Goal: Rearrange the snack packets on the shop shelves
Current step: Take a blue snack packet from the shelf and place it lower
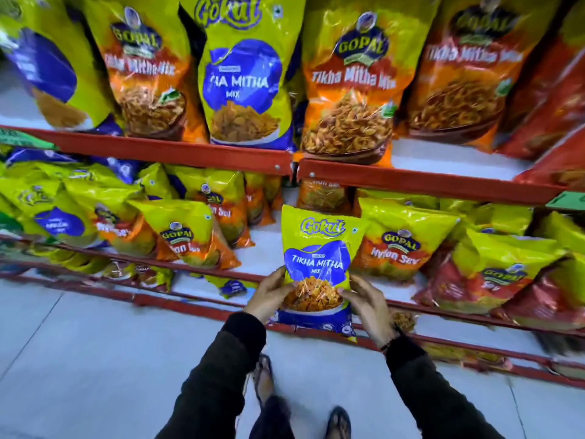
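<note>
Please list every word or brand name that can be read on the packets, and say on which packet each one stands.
"Gokul", "TIKHA MITHA MIX": packet held by left hand and right hand.
"Gokul", "MITHA MIX": large top-shelf blue-and-yellow packet; first word partly cut off.
"GOPAL", "Tikha Mitha Mix": large orange packet.
"GOPAL", "Nylon Sev": middle-shelf packet.
Small print and other packets: too blurred.

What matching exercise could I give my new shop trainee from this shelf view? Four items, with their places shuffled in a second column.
Things:
1. Gokul Tikha Mitha Mix packet
2. large Gokul bag
3. Gopal Nylon Sev packet
4. sandalled foot

Places:
A. on the grey floor
B. upright on the top shelf
C. held between the left hand and right hand
D. on the middle shelf, right of the held packet

Pairs: 1-C, 2-B, 3-D, 4-A
</note>
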A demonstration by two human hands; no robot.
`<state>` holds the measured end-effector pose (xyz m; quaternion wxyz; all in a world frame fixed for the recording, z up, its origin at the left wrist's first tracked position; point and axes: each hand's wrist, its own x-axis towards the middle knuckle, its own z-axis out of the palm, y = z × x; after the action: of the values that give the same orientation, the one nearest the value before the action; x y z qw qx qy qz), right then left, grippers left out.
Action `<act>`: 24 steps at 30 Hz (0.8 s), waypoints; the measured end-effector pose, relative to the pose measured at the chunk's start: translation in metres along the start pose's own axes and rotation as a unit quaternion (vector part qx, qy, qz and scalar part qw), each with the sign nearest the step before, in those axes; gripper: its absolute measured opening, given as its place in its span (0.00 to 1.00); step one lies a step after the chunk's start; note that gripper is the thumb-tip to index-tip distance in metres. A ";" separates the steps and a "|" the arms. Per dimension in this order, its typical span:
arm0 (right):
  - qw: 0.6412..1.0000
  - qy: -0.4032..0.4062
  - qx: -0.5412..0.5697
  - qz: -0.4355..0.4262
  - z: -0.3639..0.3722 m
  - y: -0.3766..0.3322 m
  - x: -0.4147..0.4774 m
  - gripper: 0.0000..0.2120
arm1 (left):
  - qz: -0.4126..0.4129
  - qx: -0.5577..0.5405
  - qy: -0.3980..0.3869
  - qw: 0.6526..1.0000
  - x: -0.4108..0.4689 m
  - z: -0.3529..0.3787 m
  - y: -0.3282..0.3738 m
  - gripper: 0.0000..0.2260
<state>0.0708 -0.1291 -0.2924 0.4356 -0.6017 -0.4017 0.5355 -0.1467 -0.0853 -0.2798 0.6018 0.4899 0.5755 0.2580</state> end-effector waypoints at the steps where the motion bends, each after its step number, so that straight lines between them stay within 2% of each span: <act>1: 1.000 0.001 -0.010 0.008 0.006 0.001 0.011 0.16 | -0.008 0.009 0.007 1.000 0.015 -0.008 -0.003 0.20; 4: 0.999 0.000 -0.044 0.006 0.025 -0.001 0.047 0.14 | -0.018 0.021 0.033 0.999 0.057 -0.028 0.001 0.20; 8: 0.998 0.008 -0.057 0.012 0.051 -0.003 0.095 0.13 | -0.043 0.004 0.026 0.999 0.100 -0.048 0.006 0.18; 11: 0.995 0.050 -0.077 0.033 0.067 -0.001 0.126 0.11 | -0.055 0.018 0.030 0.998 0.128 -0.054 0.000 0.15; 15: 0.982 0.085 -0.139 0.098 0.075 0.009 0.144 0.18 | -0.072 0.043 0.012 0.996 0.150 -0.056 -0.003 0.16; 17: 0.976 0.096 -0.166 0.105 0.077 0.007 0.141 0.21 | -0.082 0.064 0.012 0.995 0.151 -0.058 -0.002 0.17; 20: 0.959 0.163 -0.228 0.049 0.082 -0.006 0.126 0.23 | -0.061 0.114 0.033 0.991 0.132 -0.059 0.009 0.24; 22: 0.946 0.186 -0.264 -0.034 0.088 -0.022 0.107 0.21 | -0.017 0.144 0.071 0.987 0.110 -0.058 0.020 0.25; 24: 0.927 0.200 -0.290 -0.127 0.094 -0.040 0.093 0.19 | 0.052 0.171 0.104 0.978 0.092 -0.060 0.032 0.23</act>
<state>-0.0141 -0.0198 -0.2859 0.3777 -0.7404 -0.5172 0.2042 -0.1764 0.0248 -0.2835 0.4322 0.5852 0.6440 0.2365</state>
